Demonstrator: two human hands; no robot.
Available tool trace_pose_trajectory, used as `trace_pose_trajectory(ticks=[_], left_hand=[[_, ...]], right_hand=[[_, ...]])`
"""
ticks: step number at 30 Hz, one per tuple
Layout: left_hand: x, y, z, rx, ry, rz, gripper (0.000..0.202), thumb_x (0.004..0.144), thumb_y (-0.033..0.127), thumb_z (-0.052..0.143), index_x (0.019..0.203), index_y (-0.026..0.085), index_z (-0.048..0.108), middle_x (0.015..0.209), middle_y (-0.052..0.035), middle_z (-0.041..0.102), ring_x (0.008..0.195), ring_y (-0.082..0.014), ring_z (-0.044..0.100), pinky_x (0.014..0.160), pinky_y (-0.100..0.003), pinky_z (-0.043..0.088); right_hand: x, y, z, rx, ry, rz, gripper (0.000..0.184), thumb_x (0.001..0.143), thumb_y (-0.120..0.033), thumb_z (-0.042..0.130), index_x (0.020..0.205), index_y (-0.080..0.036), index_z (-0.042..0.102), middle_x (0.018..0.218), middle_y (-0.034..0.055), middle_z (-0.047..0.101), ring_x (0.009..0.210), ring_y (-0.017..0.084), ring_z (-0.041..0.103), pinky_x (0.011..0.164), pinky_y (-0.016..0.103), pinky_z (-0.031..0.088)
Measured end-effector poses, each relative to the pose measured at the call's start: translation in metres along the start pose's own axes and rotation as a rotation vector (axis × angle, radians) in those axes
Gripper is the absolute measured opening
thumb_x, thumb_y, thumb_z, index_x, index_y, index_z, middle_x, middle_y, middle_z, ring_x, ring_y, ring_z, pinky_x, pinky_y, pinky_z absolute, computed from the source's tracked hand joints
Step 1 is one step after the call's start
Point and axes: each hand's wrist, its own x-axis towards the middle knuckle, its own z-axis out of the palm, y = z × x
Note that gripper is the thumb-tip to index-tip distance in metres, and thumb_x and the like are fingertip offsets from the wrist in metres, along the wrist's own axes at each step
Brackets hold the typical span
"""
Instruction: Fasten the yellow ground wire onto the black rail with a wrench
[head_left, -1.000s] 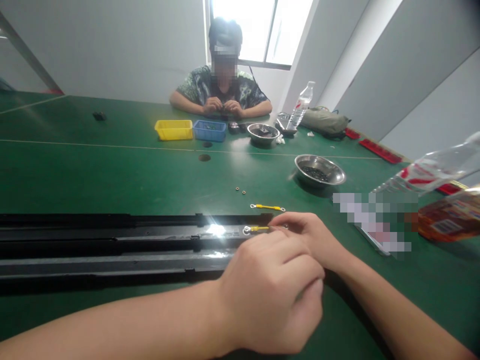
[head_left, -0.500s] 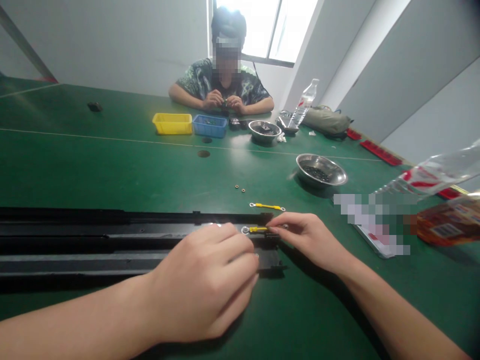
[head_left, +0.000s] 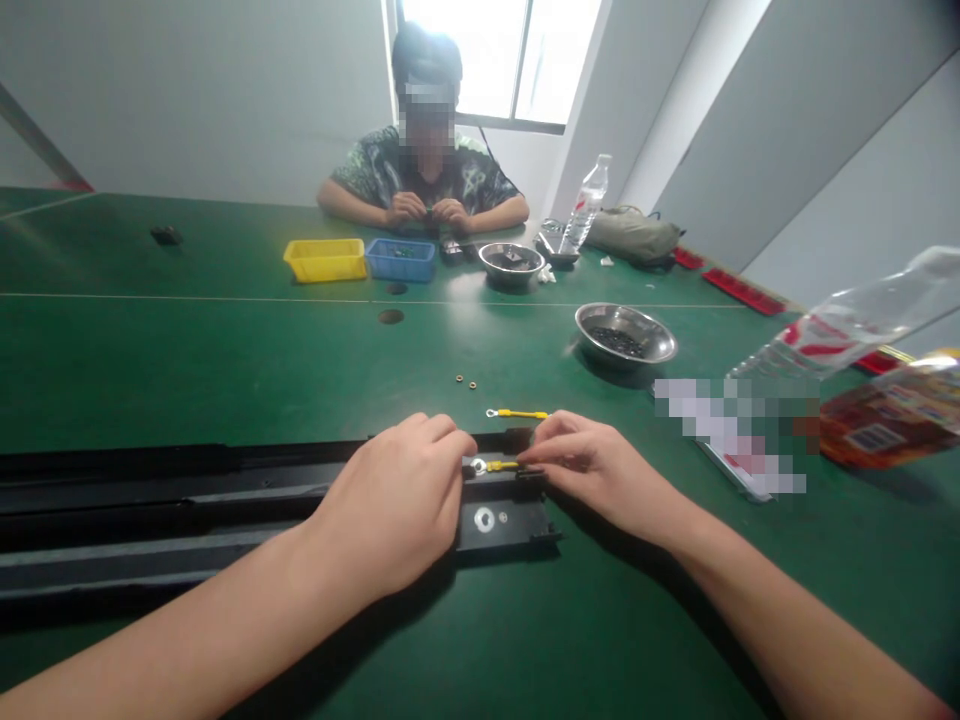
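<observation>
A long black rail [head_left: 187, 505] lies across the green table [head_left: 225, 350] in front of me. My right hand [head_left: 592, 470] pinches a short yellow wire with ring terminals [head_left: 496, 466] and holds it on the rail's right end. My left hand [head_left: 397, 505] rests on the rail with its fingers curled, fingertips at the wire's left ring; whether they hold anything there is hidden. A second yellow wire [head_left: 517, 413] lies on the table just beyond the rail. Two small washers [head_left: 466, 381] lie a little farther off.
A steel bowl of dark small parts [head_left: 625, 337] stands right of centre. A plastic bottle [head_left: 840, 335] and a packet [head_left: 885, 420] lie at the right. Across the table a person sits handling something small, with a yellow bin [head_left: 325, 259], blue bin [head_left: 400, 259], another bowl [head_left: 511, 262] and bottle [head_left: 585, 205].
My left hand has moved from in front of my right hand leftward and forward onto the rail, up to the wire's left ring. The right hand kept its pinch on the wire.
</observation>
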Motion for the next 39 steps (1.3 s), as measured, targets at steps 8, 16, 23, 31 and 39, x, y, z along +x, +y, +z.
trace_pose_trajectory(ticks=[8, 16, 23, 31, 39], left_hand=[[-0.007, -0.001, 0.001, -0.050, -0.030, 0.093, 0.032, 0.104, 0.035, 0.040, 0.116, 0.024, 0.067, 0.115, -0.0061, 0.067, 0.104, -0.0238, 0.061, 0.092, -0.043, 0.052], [-0.005, -0.005, 0.004, -0.038, -0.054, 0.084, 0.032, 0.100, 0.040, 0.048, 0.123, 0.028, 0.066, 0.122, -0.0034, 0.068, 0.107, -0.0254, 0.063, 0.091, -0.046, 0.055], [-0.015, 0.006, 0.005, 0.255, 0.127, 0.236, 0.026, 0.100, 0.030, 0.048, 0.112, 0.019, 0.068, 0.109, -0.0095, 0.070, 0.091, -0.0266, 0.065, 0.076, -0.045, 0.055], [-0.052, 0.026, 0.018, 0.290, 0.415, 0.701, 0.017, 0.090, 0.019, 0.063, 0.103, 0.014, 0.073, 0.099, -0.0091, 0.072, 0.090, -0.0247, 0.067, 0.074, -0.040, 0.056], [-0.037, 0.012, 0.014, 0.223, 0.329, 0.398, 0.019, 0.094, 0.022, 0.057, 0.108, 0.019, 0.068, 0.101, -0.0104, 0.070, 0.094, -0.0253, 0.064, 0.082, -0.042, 0.054]], right_hand=[[-0.001, 0.002, -0.006, -0.035, 0.011, 0.044, 0.016, 0.095, -0.024, 0.067, 0.107, -0.023, 0.079, 0.104, 0.0052, 0.069, 0.086, 0.018, 0.065, 0.074, 0.032, 0.052], [-0.005, -0.001, -0.015, -0.066, -0.018, 0.049, 0.011, 0.095, -0.022, 0.065, 0.097, -0.022, 0.075, 0.102, 0.0043, 0.072, 0.083, 0.018, 0.065, 0.073, 0.032, 0.051], [-0.005, -0.003, -0.010, -0.140, 0.007, -0.016, 0.010, 0.090, -0.018, 0.068, 0.091, -0.022, 0.077, 0.103, 0.0045, 0.070, 0.087, 0.018, 0.065, 0.074, 0.030, 0.051], [-0.004, 0.002, -0.006, -0.130, 0.029, -0.041, 0.010, 0.089, -0.015, 0.067, 0.091, -0.021, 0.075, 0.099, 0.0043, 0.068, 0.085, 0.018, 0.064, 0.077, 0.031, 0.050], [-0.005, -0.003, -0.007, -0.156, 0.028, -0.048, 0.009, 0.089, -0.015, 0.067, 0.090, -0.020, 0.074, 0.096, 0.0049, 0.066, 0.086, 0.018, 0.064, 0.080, 0.033, 0.051]])
